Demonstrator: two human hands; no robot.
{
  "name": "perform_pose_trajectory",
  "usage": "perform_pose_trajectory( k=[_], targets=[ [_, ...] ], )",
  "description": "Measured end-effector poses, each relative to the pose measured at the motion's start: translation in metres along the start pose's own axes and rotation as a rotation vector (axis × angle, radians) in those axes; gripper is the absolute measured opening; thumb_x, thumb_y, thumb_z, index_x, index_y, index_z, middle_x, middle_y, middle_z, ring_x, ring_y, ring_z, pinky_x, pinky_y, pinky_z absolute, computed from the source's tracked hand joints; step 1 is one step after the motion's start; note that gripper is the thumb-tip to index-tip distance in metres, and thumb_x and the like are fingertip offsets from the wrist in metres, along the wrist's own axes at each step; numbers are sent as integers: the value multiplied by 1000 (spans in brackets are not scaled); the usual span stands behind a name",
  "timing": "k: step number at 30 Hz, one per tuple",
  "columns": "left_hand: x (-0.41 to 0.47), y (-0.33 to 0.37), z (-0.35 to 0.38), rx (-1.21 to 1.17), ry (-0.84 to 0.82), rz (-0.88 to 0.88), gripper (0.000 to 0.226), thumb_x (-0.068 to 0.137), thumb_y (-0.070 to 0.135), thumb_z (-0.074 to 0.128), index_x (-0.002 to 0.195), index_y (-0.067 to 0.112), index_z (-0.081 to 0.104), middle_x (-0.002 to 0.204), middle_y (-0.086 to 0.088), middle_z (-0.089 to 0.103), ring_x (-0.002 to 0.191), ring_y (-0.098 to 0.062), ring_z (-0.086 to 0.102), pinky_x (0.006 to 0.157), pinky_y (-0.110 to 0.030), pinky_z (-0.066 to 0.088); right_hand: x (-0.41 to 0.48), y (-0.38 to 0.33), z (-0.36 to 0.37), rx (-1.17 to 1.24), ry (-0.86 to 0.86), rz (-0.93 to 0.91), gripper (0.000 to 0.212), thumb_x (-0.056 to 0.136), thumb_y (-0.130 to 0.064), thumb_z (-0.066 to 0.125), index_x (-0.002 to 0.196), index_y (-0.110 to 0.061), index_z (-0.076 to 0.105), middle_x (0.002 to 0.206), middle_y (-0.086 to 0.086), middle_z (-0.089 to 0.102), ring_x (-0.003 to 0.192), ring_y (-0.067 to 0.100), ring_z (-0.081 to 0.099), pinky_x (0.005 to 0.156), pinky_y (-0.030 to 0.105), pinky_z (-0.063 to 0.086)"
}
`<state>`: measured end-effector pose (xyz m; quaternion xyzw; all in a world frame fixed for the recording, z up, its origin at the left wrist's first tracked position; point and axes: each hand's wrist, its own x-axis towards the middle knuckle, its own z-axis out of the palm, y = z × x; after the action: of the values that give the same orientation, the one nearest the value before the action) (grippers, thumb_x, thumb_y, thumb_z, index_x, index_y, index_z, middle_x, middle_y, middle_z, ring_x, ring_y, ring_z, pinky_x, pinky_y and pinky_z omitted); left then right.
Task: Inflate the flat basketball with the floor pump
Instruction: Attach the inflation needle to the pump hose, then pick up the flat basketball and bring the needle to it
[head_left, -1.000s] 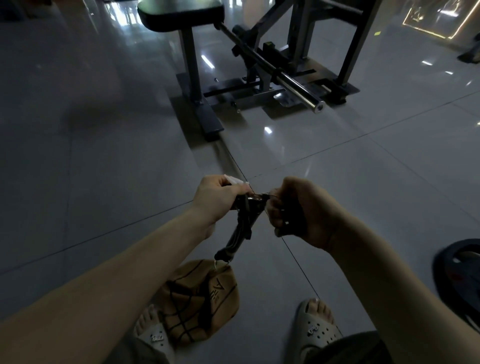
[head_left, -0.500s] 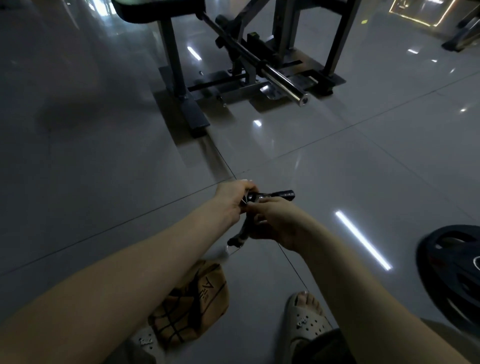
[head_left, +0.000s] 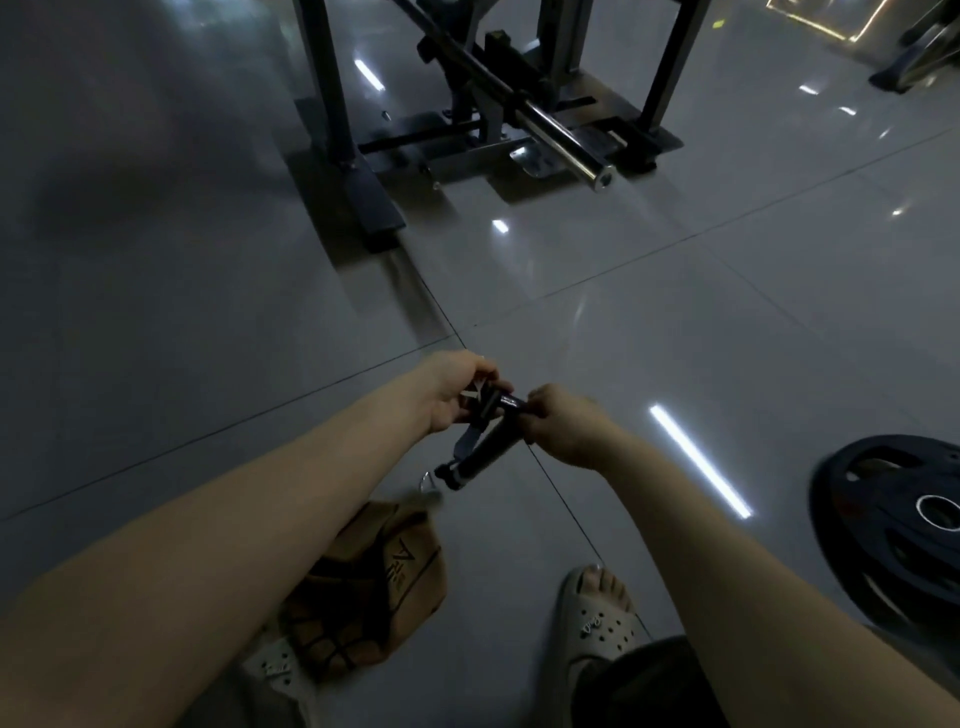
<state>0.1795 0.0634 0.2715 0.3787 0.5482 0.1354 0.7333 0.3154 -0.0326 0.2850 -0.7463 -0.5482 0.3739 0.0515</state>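
Dim tiled floor (head_left: 675, 338); arm-hidden basketball (head_left: 395, 582), blurry pump (head_left: 485, 449).

The right hand (head_left: 566, 426), pressed against the left hand (head_left: 457, 389) half a second ago, now sits apart from it, gripping one end of the small black cylindrical pump (head_left: 485, 447). The pump's barrel now shows in full, slanting down toward the flat tan basketball (head_left: 374, 587). The view is tilted lower, cutting off the top of the dark steel gym machine (head_left: 493, 104).

A single head-worn view looks forward and steeply down over both forearms at the tiled floor (head_left: 675, 322). The weight bench frame (head_left: 353, 171) lies far ahead of it, near the top edge; no second view overlaps.
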Motion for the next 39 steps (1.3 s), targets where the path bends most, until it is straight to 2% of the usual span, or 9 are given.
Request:
perform_pose_trajectory(
  k=[7, 10, 14, 18, 21, 28, 32, 35, 39],
  targets=[
    [25, 6, -16, 0, 29, 17, 10, 101, 11, 55, 106, 4, 58, 105, -17, 64, 89, -31, 65, 77, -44, 61, 45, 13, 11, 0, -109, -100, 18, 100, -22, 52, 89, -19, 65, 83, 0, 61, 80, 20, 58, 70, 29, 45],
    [63, 16, -24, -27, 176, 145, 7, 97, 12, 60, 93, 7, 59, 93, -16, 59, 83, -29, 57, 79, -45, 57, 84, 31, 17, 130, 41, 67, 29, 103, -23, 47, 110, 0, 64, 93, 16, 62, 84, 31, 60, 73, 40, 50],
    [122, 6, -29, -74, 423, 254, 9, 93, 19, 67, 85, 14, 64, 84, -6, 65, 74, -19, 59, 70, -31, 48, 125, 72, 27, 272, 238, 326, 37, 105, -24, 42, 118, 5, 60, 105, 22, 62, 85, 30, 57, 64, 31, 44],
    [167, -22, -35, -210, 593, 272, 10, 90, 22, 71, 95, 14, 73, 75, -2, 64, 63, -15, 58, 58, -24, 49, 147, 114, 36, 381, 262, 401, 35, 105, -21, 42, 115, 7, 61, 85, 14, 54, 70, 24, 49, 51, 26, 32],
    [197, -51, -43, -351, 540, 147, 8, 90, 21, 72, 93, 14, 73, 63, -2, 54, 45, -11, 45, 47, -22, 46, 158, 141, 58, 723, 204, 476, 32, 103, -20, 46, 112, 5, 63, 88, 13, 57, 72, 21, 51, 63, 30, 42],
    [236, -106, -62, -498, 412, 7, 25, 93, 16, 70, 116, 15, 62, 74, -5, 69, 56, -14, 67, 52, -27, 56, 168, 193, 82, 1116, 210, 708, 19, 100, -21, 53, 89, -7, 59, 112, 15, 59, 94, 27, 58, 76, 42, 51],
    [249, -120, -63, -375, 388, -51, 35, 97, 21, 64, 129, 7, 60, 82, -5, 71, 66, -17, 71, 63, -31, 61, 161, 192, 84, 897, 205, 737, 16, 100, -17, 55, 107, -3, 58, 116, 15, 56, 90, 24, 57, 89, 39, 47],
    [241, -123, -64, -182, 335, -84, 23, 97, 19, 63, 114, 3, 64, 91, -10, 70, 76, -21, 70, 79, -38, 60, 158, 181, 82, 783, 215, 672, 18, 97, -15, 61, 107, -1, 62, 93, 14, 57, 70, 23, 55, 57, 28, 48],
    [194, -120, -72, 432, 143, -32, 5, 97, 17, 62, 96, 13, 61, 100, -14, 66, 73, -20, 64, 67, -30, 51, 159, 145, 81, 788, 127, 540, 14, 92, -13, 69, 91, -1, 62, 69, 11, 58, 49, 16, 55, 37, 17, 42]
  ],
)
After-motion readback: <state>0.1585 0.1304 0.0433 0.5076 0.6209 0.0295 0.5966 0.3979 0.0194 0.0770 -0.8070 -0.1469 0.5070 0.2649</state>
